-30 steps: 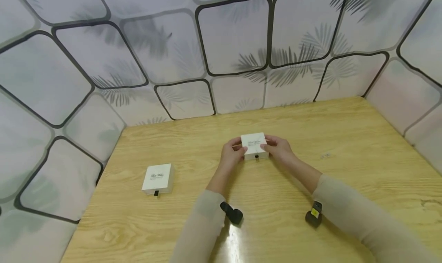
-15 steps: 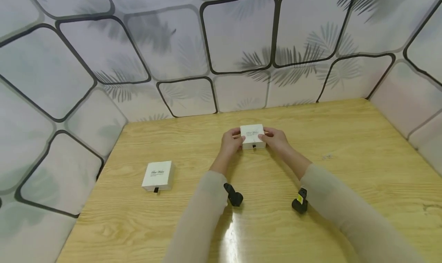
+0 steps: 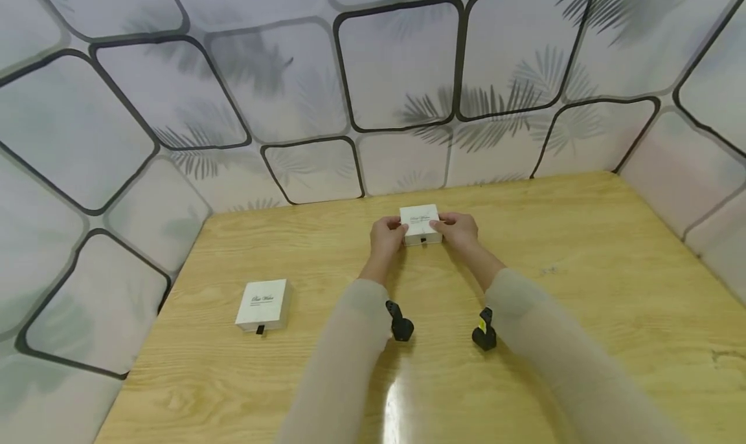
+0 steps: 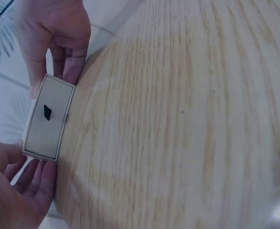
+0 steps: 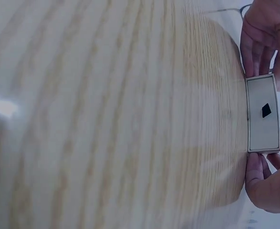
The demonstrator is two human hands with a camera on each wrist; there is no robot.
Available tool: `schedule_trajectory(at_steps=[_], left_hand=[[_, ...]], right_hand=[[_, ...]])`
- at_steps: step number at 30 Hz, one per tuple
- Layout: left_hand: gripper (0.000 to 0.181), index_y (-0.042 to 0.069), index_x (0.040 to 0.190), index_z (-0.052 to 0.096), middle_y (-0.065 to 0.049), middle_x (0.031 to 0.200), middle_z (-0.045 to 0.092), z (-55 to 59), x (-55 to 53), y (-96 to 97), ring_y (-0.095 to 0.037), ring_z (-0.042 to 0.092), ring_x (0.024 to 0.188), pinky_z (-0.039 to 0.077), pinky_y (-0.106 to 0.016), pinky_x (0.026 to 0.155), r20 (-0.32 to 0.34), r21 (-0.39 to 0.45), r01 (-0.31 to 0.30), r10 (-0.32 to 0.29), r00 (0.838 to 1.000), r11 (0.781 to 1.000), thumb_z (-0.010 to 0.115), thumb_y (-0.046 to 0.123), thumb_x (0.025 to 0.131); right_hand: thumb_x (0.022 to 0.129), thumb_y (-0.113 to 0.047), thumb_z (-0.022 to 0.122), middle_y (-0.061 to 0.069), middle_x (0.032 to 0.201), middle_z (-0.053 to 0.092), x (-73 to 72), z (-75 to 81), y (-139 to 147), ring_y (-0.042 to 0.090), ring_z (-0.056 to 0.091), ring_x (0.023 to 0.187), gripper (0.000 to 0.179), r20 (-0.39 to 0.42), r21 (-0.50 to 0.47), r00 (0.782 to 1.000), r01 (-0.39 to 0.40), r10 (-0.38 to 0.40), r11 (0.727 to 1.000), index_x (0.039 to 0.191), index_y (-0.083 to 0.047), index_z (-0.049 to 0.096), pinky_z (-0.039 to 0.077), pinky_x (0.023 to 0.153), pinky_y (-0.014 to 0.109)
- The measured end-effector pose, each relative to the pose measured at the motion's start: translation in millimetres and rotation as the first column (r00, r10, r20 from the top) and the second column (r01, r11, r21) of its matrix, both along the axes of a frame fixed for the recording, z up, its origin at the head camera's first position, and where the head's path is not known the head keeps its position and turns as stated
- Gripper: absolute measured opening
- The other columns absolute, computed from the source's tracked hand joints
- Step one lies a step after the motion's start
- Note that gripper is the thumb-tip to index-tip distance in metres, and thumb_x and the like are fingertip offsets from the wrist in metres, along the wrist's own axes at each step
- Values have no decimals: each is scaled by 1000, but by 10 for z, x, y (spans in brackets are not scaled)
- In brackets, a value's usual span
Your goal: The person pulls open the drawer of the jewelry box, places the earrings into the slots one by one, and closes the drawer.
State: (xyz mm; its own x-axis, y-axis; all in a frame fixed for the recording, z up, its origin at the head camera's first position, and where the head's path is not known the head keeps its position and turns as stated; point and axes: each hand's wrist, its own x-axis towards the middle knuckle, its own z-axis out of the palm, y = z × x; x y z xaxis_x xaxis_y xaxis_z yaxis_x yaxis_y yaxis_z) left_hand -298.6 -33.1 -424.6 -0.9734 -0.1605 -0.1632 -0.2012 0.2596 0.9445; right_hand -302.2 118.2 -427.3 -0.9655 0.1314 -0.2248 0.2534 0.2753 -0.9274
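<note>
Shifted towards the wall (image 3: 402, 159) since a second ago, the held box (image 3: 419, 219) is at the far side of the surface (image 3: 192, 379), its sides pinched by the left grip (image 3: 386, 238) and right grip (image 3: 459, 232); uneven pressure could skew it. Boxes number two, the second box (image 3: 261, 303) lying well apart to the left. From the left wrist, one black tab (image 4: 47, 112) shows; a slackened hold might let the held box tip. From the right wrist, two grips, closed to the box's width.

- White box (image 3: 262, 303) with black writing and a black tab, lower left
- Yellow wood table (image 3: 326, 256), middle and bottom
- Wall (image 3: 399, 65) with dark lines and gray leaves, top and left
- Bright shine (image 3: 393, 408), bottom middle
</note>
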Motion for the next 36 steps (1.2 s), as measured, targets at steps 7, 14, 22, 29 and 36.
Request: schedule_trajectory(at_steps=[7, 14, 22, 29, 36], left_hand=[[21, -1, 107, 67, -14, 104, 67, -20, -36, 34, -24, 60, 98, 53, -30, 84, -67, -94, -109, 103, 992, 990, 64, 11, 90], [17, 0, 103, 68, -13, 101, 67, -37, -17, 11, -22, 61, 93, 54, -28, 78, -70, -131, -112, 103, 992, 985, 64, 10, 90], [28, -1, 117, 63, -13, 112, 63, -70, 28, -45, -17, 59, 92, 54, -21, 73, -33, 67, 0, 2, 999, 998, 59, 7, 91], [30, -1, 121, 61, -15, 118, 61, -79, 20, -169, -20, 58, 99, 55, -26, 82, -7, 122, 62, -62, 998, 991, 60, 5, 91], [26, -3, 115, 64, -16, 114, 63, -43, -5, -45, -18, 59, 95, 54, -22, 79, -22, 155, -45, 49, 999, 987, 62, 3, 90]], right_hand=[[91, -24, 64, 15, 123, 61, -21, 26, -69, 16, 56, 89, 40, 12, 10, 999, 48, -49, 999, 124, -2, 61, 49, 67, 17], [91, -24, 64, 16, 120, 62, -11, -20, -121, 19, 57, 93, 37, -7, 65, 998, 60, -60, 996, 120, 0, 63, 51, 75, 23], [93, -22, 62, 18, 120, 61, 48, -4, -128, 31, 55, 111, 36, -50, 32, 995, 82, -81, 996, 121, 0, 62, 50, 94, 39], [93, -21, 61, 17, 124, 60, 66, 46, -148, 30, 54, 115, 38, -16, 12, 999, 48, -48, 999, 124, 0, 60, 49, 96, 38], [92, -21, 62, 16, 123, 60, -34, 56, -95, 29, 55, 114, 36, -2, 6, 998, 67, -67, 998, 122, -1, 62, 50, 95, 37]])
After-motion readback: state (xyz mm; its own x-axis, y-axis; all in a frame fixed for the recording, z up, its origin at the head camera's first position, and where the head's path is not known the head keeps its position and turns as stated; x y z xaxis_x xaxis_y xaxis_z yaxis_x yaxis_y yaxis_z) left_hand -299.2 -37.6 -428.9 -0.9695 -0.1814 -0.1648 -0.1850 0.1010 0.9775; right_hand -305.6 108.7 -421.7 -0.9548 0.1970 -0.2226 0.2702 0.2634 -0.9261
